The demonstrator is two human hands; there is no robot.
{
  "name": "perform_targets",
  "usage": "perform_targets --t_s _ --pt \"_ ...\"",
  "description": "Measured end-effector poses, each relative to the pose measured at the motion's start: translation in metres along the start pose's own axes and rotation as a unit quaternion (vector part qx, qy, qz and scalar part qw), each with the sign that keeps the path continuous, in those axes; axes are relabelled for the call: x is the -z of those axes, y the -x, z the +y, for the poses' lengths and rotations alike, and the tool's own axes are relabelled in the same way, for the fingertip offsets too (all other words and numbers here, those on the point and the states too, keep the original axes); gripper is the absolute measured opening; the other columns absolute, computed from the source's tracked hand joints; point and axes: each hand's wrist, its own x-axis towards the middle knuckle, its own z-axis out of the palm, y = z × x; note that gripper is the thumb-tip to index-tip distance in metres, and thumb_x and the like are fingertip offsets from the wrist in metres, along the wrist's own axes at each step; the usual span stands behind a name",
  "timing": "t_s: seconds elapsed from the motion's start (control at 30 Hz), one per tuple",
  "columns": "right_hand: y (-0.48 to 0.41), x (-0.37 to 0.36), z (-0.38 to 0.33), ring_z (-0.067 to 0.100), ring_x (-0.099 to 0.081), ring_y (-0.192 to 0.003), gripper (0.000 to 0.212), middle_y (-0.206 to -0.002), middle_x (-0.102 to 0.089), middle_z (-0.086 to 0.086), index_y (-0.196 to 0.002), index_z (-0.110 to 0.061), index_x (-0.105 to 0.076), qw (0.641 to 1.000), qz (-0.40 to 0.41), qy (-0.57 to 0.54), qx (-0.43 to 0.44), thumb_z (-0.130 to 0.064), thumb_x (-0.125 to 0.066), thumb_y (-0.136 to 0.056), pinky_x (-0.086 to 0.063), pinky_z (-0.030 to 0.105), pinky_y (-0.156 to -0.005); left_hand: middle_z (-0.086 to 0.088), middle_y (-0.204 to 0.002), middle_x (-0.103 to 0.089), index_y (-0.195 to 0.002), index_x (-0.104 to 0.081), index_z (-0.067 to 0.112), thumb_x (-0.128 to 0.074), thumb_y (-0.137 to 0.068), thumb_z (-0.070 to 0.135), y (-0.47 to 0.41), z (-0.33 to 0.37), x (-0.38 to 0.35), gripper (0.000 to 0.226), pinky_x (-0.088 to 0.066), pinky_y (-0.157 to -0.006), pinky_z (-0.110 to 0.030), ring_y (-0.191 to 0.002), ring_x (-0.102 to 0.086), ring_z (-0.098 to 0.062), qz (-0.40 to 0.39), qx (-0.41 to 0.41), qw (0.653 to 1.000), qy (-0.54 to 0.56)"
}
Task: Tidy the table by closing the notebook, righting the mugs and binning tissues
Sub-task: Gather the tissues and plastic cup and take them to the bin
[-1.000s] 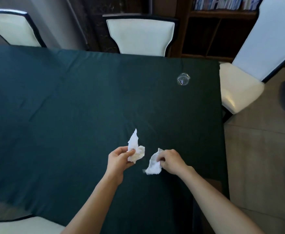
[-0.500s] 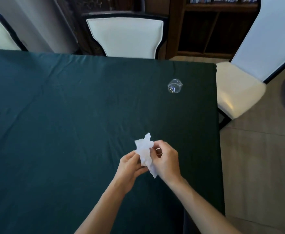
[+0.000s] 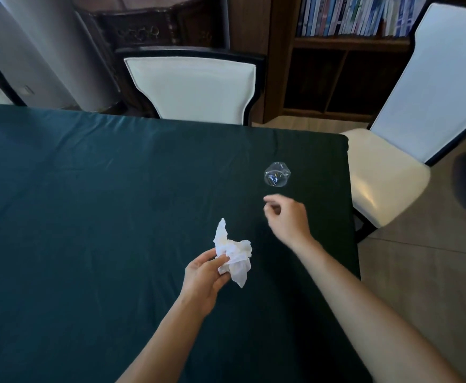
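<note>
The left hand point(image 3: 204, 275) is pinching the crumpled tissues point(image 3: 233, 255) above the near worktop point(image 3: 88, 189) while the right hand point(image 3: 288, 219), fingers loosely curled and empty, is reaching toward a clear cup point(image 3: 277, 174) farther right (probably next to grasp).

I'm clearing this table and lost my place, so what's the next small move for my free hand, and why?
Probably reach the right hand a little farther forward and pick up the crumpled clear wrapper. That hand is empty, with fingers loosely curled just short of it, while the left hand holds the wadded tissues. No other litter shows on the green tablecloth.
</note>
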Motion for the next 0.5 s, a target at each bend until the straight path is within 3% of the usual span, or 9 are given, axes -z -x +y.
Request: perform_targets --t_s 0.17,0.3,0.5 --pt "-0.074 -0.002 0.023 0.036 -0.062 -0.115 0.04 -0.13 -0.065 0.018 -0.13 -0.008 -0.067 0.992 0.032 0.119 0.007 -0.009 -0.066 -0.091 -0.047 0.038 -0.101 -0.015 -0.104 -0.084 -0.11 -0.078 0.006 -0.066 -0.097 -0.004 -0.016 0.008 0.0 0.02 -0.065 -0.067 -0.028 -0.088 -0.083 -0.024 -0.007 -0.016 1.0 -0.012" --pt "-0.101 -0.012 0.024 0.037 -0.052 -0.128 0.057 -0.146 -0.054 0.015 -0.147 -0.01 -0.05 0.979 -0.012 0.204 0.02 -0.007 -0.066 -0.093 -0.046 0.043 -0.106 -0.017 -0.106 -0.083 -0.112 -0.077 0.003 -0.066 -0.097 -0.004 -0.02 0.015 0.0 0.02 -0.065 -0.067 -0.028 -0.088 -0.082 -0.026 -0.007 -0.027 0.999 -0.028" --pt "-0.114 -0.01 0.012 0.036 -0.069 -0.1 0.032 -0.11 -0.073 0.014 -0.117 -0.009 -0.073 0.95 -0.016 0.305 0.056 -0.004 -0.075 -0.085 -0.057 0.042 -0.08 -0.018 -0.108 -0.082 -0.116 -0.075 0.001 -0.068 -0.097 -0.001 -0.021 0.031 0.004 0.02 -0.065 -0.068 -0.028 -0.09 -0.082 -0.027 -0.012 -0.045 0.998 -0.037"
